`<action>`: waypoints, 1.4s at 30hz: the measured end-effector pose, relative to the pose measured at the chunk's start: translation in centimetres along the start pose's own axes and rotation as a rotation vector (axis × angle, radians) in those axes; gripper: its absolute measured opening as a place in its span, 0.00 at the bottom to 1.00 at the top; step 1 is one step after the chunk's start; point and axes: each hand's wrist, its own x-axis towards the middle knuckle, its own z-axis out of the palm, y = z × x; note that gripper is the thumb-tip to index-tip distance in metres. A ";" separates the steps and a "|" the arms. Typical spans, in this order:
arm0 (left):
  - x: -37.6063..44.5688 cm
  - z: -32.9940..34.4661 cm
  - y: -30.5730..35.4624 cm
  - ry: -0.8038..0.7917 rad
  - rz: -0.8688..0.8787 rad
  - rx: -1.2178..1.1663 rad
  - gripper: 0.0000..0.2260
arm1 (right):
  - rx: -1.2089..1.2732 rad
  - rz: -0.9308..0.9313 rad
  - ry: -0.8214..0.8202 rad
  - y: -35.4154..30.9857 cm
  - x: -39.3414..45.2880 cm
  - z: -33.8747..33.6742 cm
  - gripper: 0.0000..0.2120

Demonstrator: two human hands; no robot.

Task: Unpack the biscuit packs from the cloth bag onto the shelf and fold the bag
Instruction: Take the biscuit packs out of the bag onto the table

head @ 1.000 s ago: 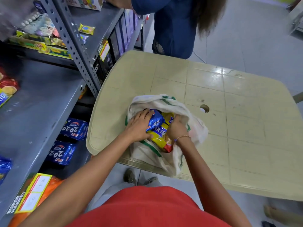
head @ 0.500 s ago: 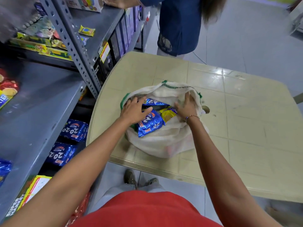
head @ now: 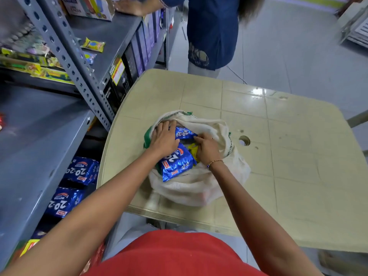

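Reaching into cloth bag (head: 191, 188) on desk (head: 298, 176): my left hand (head: 164, 139) spread flat over blue biscuit packs (head: 176, 163), gripping nothing; right hand (head: 207, 149) curled, grip unclear.

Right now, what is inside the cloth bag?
Two blue biscuit packs and a yellow pack show in the cloth bag. Both hands and the cloth cover anything deeper.

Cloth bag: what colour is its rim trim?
Green trim on an off-white cloth bag, clearest in the head view.
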 end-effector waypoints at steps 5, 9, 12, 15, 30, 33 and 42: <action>2.0 0.0 -1.5 -0.053 -0.085 -0.103 0.33 | 0.181 0.189 0.208 0.2 1.7 0.1 0.24; 3.4 -0.3 -2.4 0.015 -0.186 -0.367 0.27 | 0.255 0.195 0.217 0.4 3.5 0.0 0.26; 4.0 -0.4 -3.3 0.041 -0.233 -0.496 0.20 | 0.286 0.234 0.265 0.3 4.9 -0.2 0.15; 4.0 -0.1 -3.9 -0.010 -0.138 -0.593 0.16 | 0.336 0.393 0.270 0.5 6.0 -0.6 0.14; 1.4 2.0 -5.2 0.055 -0.020 -0.472 0.11 | 0.204 0.452 -0.200 3.1 4.4 -1.8 0.30; -0.4 2.4 -4.9 0.256 -0.053 -0.496 0.08 | 0.056 0.299 -0.092 3.4 0.7 -0.4 0.19; -5.4 -0.9 3.5 0.310 0.290 -0.402 0.08 | -0.036 0.228 0.029 3.4 -6.0 -1.3 0.13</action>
